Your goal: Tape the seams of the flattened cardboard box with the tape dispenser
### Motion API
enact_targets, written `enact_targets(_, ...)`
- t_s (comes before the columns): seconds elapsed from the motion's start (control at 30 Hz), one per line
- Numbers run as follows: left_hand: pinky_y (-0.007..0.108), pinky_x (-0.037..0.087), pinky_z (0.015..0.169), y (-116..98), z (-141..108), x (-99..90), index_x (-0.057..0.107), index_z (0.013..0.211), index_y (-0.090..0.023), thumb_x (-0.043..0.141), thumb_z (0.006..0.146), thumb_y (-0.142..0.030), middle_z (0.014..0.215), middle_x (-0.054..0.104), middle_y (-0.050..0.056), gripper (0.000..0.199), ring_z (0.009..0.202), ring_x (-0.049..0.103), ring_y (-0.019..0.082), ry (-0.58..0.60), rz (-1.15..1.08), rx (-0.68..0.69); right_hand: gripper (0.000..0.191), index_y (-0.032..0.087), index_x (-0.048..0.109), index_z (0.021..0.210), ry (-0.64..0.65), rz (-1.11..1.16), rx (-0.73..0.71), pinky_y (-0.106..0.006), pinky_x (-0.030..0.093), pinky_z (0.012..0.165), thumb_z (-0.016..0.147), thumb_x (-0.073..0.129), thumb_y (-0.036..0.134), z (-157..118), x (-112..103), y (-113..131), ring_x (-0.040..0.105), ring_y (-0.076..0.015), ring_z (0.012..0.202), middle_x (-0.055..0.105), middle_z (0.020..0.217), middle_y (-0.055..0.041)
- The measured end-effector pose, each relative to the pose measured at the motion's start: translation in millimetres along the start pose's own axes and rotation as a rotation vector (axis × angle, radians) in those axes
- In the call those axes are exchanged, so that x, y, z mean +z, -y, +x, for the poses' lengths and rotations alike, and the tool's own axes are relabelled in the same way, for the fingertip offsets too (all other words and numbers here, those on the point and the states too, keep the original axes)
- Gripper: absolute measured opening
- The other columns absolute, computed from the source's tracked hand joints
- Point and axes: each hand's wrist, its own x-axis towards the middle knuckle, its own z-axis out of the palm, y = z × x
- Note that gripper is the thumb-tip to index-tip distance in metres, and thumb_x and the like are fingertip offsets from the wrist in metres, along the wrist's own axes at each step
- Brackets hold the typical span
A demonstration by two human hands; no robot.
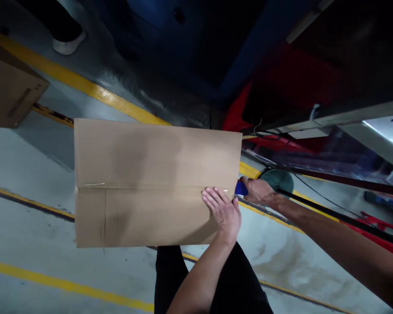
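Observation:
A closed cardboard box (150, 161) lies in front of me, its two flaps meeting along a lengthwise seam. Short strips of clear tape show at both ends of the seam. My left hand (224, 211) rests flat on the box near its right end, fingers stretched out across the seam. Just off the right edge, my right hand (257, 189) is wrapped round a blue tool (241, 188), which touches or nearly touches the box at the seam's end. The far side of the tool is hidden.
Another cardboard box (11, 87) stands at the left. Another person's shoe (68, 43) shows at the upper left. On the right are a metal-edged frame (356, 115), a round green object (278, 179) and a black bar. Yellow lines (65, 285) cross the floor.

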Motion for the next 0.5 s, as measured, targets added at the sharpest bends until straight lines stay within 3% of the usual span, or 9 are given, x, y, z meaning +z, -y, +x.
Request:
enact_targets(0.17, 0.065, 0.033, 0.122, 22, -9, 11.6, 0.038, 0.154, -0.002, 0.057, 0.097, -0.034, 0.163, 0.027, 0.028, 0.068, 0.150, 0.024, 0.049, -0.024, 0.074, 0.241, 0.057, 0.015, 0.051, 0.129, 0.017, -0.008, 0.015, -0.034, 0.047, 0.067, 0.074, 0.062, 0.030, 4, -3, 3, 0.072, -0.0349, 0.092, 0.074, 0.102, -0.0164)
enact_targets(0.33, 0.059, 0.042, 0.118, 40, -4, 19.5, 0.039, 0.156, -0.012, 0.046, 0.103, -0.037, 0.163, 0.034, 0.018, 0.060, 0.150, 0.035, 0.039, -0.084, 0.082, 0.446, 0.055, 0.016, 0.050, 0.130, 0.033, 0.018, 0.007, -0.033, 0.047, 0.072, 0.078, 0.062, 0.028, 6, -11, 8, 0.072, -0.0324, 0.098, 0.073, 0.109, -0.0165)
enact_targets(0.43, 0.057, 0.047, 0.114, 49, -4, 10.4, 0.047, 0.153, -0.022, 0.039, 0.104, -0.033, 0.162, 0.040, 0.009, 0.050, 0.146, 0.042, 0.033, -0.111, 0.113, 0.600, 0.050, 0.017, 0.050, 0.128, 0.053, 0.032, 0.004, -0.034, 0.046, 0.069, 0.081, 0.061, 0.026, 1, -9, 8, 0.073, -0.0323, 0.097, 0.074, 0.106, -0.0174)
enact_targets(0.5, 0.053, 0.047, 0.113, 55, -5, -2.3, 0.049, 0.151, -0.023, 0.035, 0.105, -0.033, 0.162, 0.040, 0.007, 0.049, 0.145, 0.044, 0.031, -0.145, 0.151, 0.660, 0.049, 0.014, 0.051, 0.127, 0.077, 0.031, 0.018, -0.037, 0.045, 0.065, 0.079, 0.061, 0.020, -1, 2, 1, 0.074, -0.0333, 0.089, 0.074, 0.099, -0.0212)
